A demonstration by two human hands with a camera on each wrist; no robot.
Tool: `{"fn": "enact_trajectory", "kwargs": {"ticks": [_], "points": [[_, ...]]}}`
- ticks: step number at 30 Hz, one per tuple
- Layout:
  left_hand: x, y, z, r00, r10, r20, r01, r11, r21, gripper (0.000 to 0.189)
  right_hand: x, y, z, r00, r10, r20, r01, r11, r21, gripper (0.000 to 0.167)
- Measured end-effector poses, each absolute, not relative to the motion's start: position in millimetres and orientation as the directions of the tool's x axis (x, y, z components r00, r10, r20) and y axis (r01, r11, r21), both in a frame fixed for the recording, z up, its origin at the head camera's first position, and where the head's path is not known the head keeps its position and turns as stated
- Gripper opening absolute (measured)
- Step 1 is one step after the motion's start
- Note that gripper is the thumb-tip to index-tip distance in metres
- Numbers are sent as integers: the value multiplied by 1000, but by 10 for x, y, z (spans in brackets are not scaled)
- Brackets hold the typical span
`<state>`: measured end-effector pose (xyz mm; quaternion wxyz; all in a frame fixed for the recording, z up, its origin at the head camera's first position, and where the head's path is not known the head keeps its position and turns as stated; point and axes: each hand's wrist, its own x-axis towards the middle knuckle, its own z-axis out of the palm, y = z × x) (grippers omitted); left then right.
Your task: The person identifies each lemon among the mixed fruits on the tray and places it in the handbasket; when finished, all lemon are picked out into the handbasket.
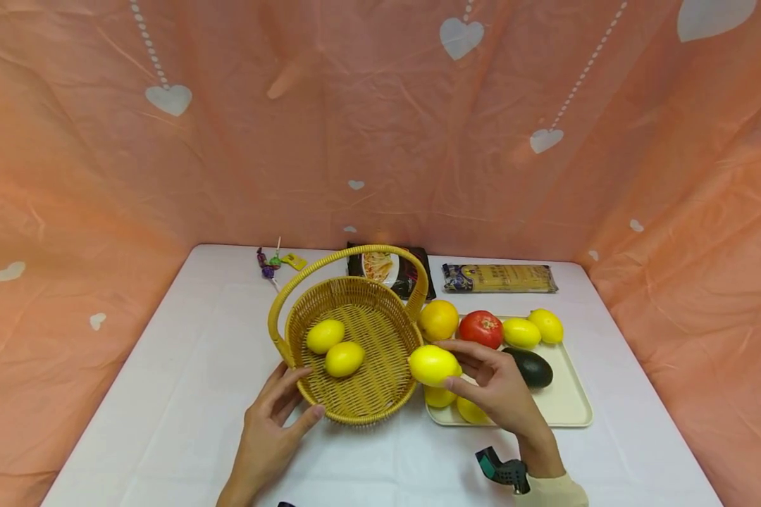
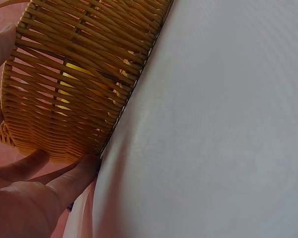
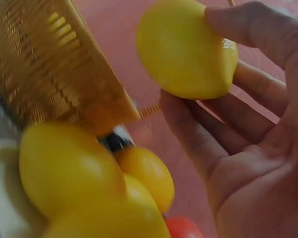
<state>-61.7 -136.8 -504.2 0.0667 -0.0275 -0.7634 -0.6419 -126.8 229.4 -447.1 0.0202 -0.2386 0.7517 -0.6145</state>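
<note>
A yellow wicker basket (image 1: 380,380) with a tall arched handle stands mid-table, two lemons (image 1: 345,359) lying inside on its left. My left hand (image 1: 269,429) holds the basket's near-left side, thumb and a fingertip at the rim. In the left wrist view, other fingers (image 2: 72,186) rest against the woven outer wall, low down. My right hand (image 1: 497,387) pinches another lemon (image 1: 432,365) between thumb and fingertips, beside the basket's right rim and above the tray's left edge. In the right wrist view this lemon (image 3: 186,49) is level with or above the rim; contact with the basket is not visible.
A cream tray (image 1: 571,401) at right carries an orange (image 1: 439,320), a red pomegranate-like fruit (image 1: 480,329), several lemons (image 1: 521,333) and a dark green avocado-like fruit (image 1: 531,367). Behind are a black food packet (image 1: 412,278), a noodle pack (image 1: 501,278) and lollipops (image 1: 268,270).
</note>
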Motion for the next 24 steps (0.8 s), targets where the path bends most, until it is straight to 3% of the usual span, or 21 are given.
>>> {"fn": "enact_trajectory", "kwargs": {"ticks": [6,16,24], "points": [[-622,-1369,-5047,-988,-42,146,136,183,974,61,-1343,2014,-4461,-840,-495,222,-321,122,-939,45],[-623,-1363,-5046,-988,-46,148,137,186,973,61,-1322,1562,-4381,-725,-670,158,-462,304,-833,42],[-632,-1355,-5052,-987,-42,155,145,174,974,60,-1314,1268,-4420,-707,-691,150,-398,214,-892,44]]}}
